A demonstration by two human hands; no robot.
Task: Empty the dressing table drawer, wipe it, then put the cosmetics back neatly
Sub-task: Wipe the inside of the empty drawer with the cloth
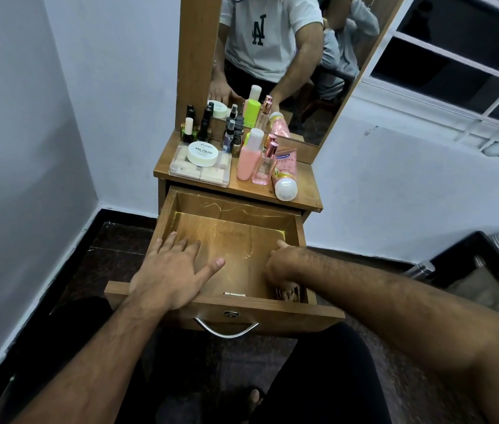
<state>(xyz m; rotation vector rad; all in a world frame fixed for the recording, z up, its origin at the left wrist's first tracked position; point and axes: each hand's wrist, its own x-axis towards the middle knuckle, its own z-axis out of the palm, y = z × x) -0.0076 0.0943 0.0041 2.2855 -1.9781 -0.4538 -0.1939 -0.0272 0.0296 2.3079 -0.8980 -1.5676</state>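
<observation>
The wooden drawer (162, 228) of the dressing table is pulled out, its floor mostly bare. My left hand (168, 272) lies flat with fingers spread over the drawer's front left part. My right hand (281, 264) reaches down into the front right corner, fingers curled round some small dark cosmetics (288, 293) that are half hidden there. A small light item (234, 293) lies against the front wall. On the tabletop (306, 191) stand a pink bottle (249, 162), a perfume bottle (264, 168), a lying pink tube (284, 179), a white jar (203, 153) on a clear palette box (202, 174), and several nail polish bottles (196, 130).
A mirror (288, 56) rises behind the tabletop. White walls close in on the left and behind. A barred window (456, 62) is at upper right. A dark box (471, 249) and a steel bottle (422, 267) sit on the floor to the right. The drawer handle (226, 330) faces me.
</observation>
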